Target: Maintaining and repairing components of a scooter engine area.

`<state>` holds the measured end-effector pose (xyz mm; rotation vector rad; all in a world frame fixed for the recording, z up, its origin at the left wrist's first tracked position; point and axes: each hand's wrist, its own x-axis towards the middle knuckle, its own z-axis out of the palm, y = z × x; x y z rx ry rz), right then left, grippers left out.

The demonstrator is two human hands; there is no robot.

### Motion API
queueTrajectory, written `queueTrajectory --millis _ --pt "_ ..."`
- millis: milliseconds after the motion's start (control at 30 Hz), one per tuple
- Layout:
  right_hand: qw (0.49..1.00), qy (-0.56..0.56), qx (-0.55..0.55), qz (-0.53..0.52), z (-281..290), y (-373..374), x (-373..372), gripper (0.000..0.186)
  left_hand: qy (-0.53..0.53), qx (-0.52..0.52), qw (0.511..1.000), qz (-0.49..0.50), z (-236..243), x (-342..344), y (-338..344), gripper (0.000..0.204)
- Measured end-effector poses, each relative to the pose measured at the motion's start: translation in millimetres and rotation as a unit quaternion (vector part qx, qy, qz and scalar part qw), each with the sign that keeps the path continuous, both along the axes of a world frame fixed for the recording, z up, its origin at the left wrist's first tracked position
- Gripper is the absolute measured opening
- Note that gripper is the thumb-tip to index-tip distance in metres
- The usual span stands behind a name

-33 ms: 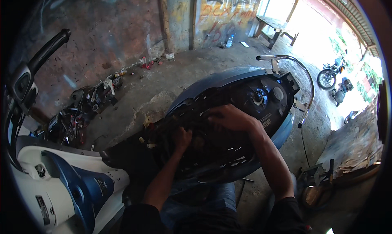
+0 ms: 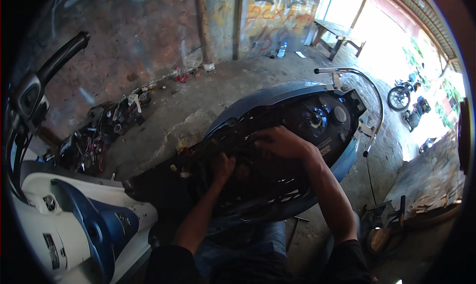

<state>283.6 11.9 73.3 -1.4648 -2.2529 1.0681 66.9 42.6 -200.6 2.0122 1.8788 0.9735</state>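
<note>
A scooter with its seat off stands across the middle, and both my hands reach into the dark open frame (image 2: 258,180) between its blue-grey side panels (image 2: 267,93). My left hand (image 2: 224,166) is closed, thumb up, on something too dark to make out. To the right of it, my right hand (image 2: 283,143) bends its fingers down into the opening; the fingertips and whatever they grip are lost in shadow. Beyond the right hand lies the black tank cover with a round cap (image 2: 339,114). Small pale connectors (image 2: 185,175) show left of my left hand.
A chrome grab rail (image 2: 379,103) curves round the scooter's tail. On the left are the handlebar grip (image 2: 64,56) and the white-and-blue front body (image 2: 106,217). Loose parts (image 2: 94,145) are heaped by the wall. A bottle (image 2: 282,50), a table (image 2: 334,28) and a motorbike (image 2: 400,96) stand farther off.
The whole view has shifted very slightly, with the background a little lower and to the right. Both hands keep the same place and pose in the frame.
</note>
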Motion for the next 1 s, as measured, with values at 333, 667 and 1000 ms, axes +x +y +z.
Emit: queueTrajectory --millis 333,667,1000 --pt "0.969 -0.057 0.181 0.157 -59.5 2.4 -40.3 0.028 -0.292 0.004 0.956 0.008 122.8 -66.2 -150.5 0.021" --pt "0.919 -0.095 0.271 0.270 -177.7 22.5 -109.5 0.029 -0.111 0.037 0.993 0.023 34.5 -87.2 -127.1 0.026" --pt "0.789 -0.220 0.424 0.387 -183.1 30.6 -116.2 0.031 0.004 0.012 0.997 0.071 17.4 -72.0 -115.2 0.028"
